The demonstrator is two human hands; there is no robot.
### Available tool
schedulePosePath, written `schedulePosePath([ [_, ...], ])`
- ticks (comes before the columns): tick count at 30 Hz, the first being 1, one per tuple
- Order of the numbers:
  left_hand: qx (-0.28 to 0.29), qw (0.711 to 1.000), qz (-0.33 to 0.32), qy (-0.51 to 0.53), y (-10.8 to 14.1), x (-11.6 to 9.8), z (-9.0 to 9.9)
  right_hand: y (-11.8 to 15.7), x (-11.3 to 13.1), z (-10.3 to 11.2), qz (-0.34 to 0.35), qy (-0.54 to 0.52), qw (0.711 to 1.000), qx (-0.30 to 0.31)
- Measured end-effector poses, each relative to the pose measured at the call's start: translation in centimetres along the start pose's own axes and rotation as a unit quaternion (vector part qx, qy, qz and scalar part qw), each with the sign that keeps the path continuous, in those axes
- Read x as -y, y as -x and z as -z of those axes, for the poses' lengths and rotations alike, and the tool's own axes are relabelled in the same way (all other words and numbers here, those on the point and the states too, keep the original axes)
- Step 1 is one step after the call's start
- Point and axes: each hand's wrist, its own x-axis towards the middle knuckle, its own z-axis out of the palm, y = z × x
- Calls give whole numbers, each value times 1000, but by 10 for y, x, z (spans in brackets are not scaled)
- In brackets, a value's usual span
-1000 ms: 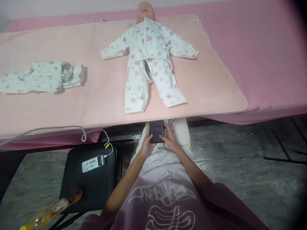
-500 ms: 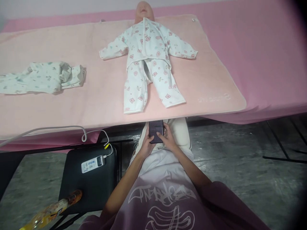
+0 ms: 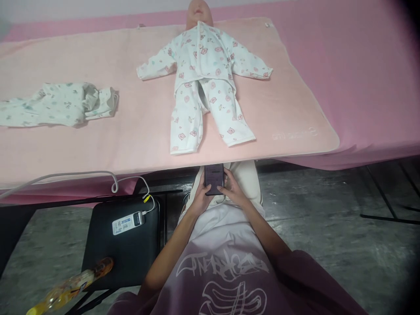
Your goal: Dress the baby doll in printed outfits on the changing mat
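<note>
A dark smartphone point(image 3: 214, 178) lies between my hands over my lap, just below the table's front edge, its screen facing up. My left hand point(image 3: 201, 197) grips its left side with the thumb at the lower corner. On the other side, my right hand point(image 3: 233, 189) is closed round the phone, its thumb over the lower right of the screen. Past the edge, a baby doll point(image 3: 199, 14) lies on its back, dressed in a white patterned top point(image 3: 205, 54) and matching trousers point(image 3: 216, 109), sleeves spread out.
A pink mat point(image 3: 144, 127) covers much of the pink-draped table point(image 3: 354, 78). Folded patterned baby clothes point(image 3: 62, 105) lie at left. On a black stool point(image 3: 131, 258) are a white power bank point(image 3: 126, 223) with a cable point(image 3: 82, 173) and a bottle of yellow drink point(image 3: 70, 291).
My right thumb has shifted from the middle of the phone screen towards its lower right edge. The camera view has moved slightly; the doll and clothes lie as before.
</note>
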Motion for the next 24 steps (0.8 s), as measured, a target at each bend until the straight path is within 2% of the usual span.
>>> schedulePosePath([
  [12,-6,1000,-7,-12,0,0,-5,-1,3,2,-7,-28,1000,-4],
  [19,-21,999,-8,29,1,-1,-8,-7,2,-20,-33,9,995,-90],
  [24,-30,998,-1,48,1,-2,-6,-4,-4,-7,-5,-13,999,-34],
])
